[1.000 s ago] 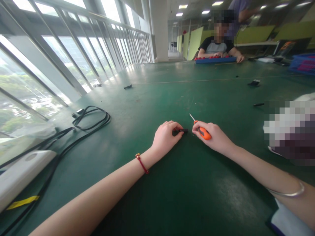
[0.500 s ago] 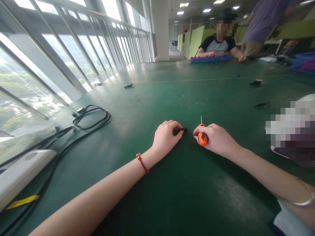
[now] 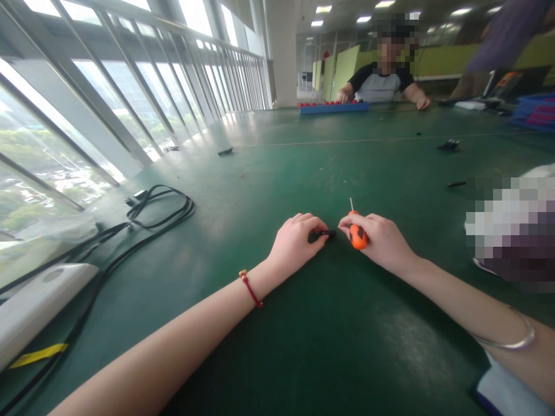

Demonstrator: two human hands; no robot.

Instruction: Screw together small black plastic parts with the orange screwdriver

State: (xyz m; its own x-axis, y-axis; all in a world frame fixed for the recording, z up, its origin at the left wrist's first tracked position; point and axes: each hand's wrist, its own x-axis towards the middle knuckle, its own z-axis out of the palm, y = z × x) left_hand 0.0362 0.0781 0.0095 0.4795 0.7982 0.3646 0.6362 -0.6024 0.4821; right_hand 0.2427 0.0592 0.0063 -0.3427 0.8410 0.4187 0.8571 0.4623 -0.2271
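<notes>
Between thumb and index finger, my left hand point(image 3: 299, 237) pinches a small black piece point(image 3: 328, 233) just above the green table; its exact kind is too small to tell. My right hand point(image 3: 384, 237) is closed on a screwdriver point(image 3: 358, 237) with an orange and black handle. The metal shaft points away from me, up past the fingers. The right thumb and index fingertips are pressed together close to the end of the black piece, and I cannot tell whether they hold something tiny too.
Black cables point(image 3: 162, 216) and a white power strip point(image 3: 47, 306) lie at the left. Small black pieces point(image 3: 225, 151) are scattered on the green table point(image 3: 277, 173). Across it, a person point(image 3: 384, 84) handles a blue tray point(image 3: 333, 108) with red items. A blue basket point(image 3: 533, 115) stands far right.
My left hand has moved slightly right with the black piece, closing the gap to my right fingertips. The screwdriver has tilted a little. Across the table, the blue tray has slid left.
</notes>
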